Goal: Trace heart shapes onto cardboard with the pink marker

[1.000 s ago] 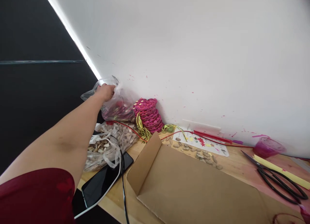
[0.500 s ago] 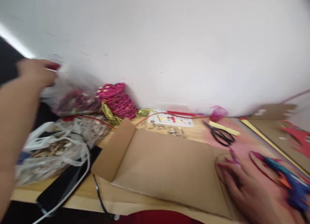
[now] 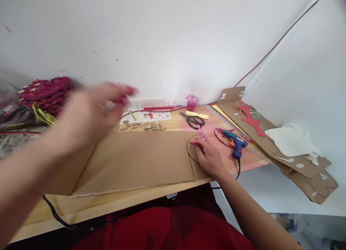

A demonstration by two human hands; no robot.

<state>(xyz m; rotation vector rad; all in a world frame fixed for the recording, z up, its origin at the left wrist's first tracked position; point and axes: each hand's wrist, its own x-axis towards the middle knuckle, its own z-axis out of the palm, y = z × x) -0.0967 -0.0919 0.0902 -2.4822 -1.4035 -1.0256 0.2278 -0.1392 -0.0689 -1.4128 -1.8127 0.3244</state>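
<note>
My right hand [image 3: 207, 157] rests on the right end of a flat brown cardboard piece [image 3: 140, 160], its fingers closed round a pink pen [image 3: 200, 132] that points up and away. A thin dark ring or outline [image 3: 188, 154] lies on the cardboard around those fingers; I cannot tell whether it is drawn or a loose hoop. My left hand [image 3: 100, 106] hangs in the air above the cardboard's left part, its fingers smeared by motion. Whether it holds anything does not show. Beyond the pen lie black-handled scissors [image 3: 195, 121].
A blue glue gun [image 3: 237, 143] lies on the right, its cord running over the table's edge. Behind are a pink cup [image 3: 192, 103], a card with stars [image 3: 151, 116] and several shells or stones [image 3: 154, 126]. A magenta woven object [image 3: 45, 95] and cut cardboard [image 3: 270, 142] flank the sides.
My left hand has moved right, from the plastic bag at the far left to above the cardboard. The view has turned right. My right hand keeps the pen at the cardboard's right end.
</note>
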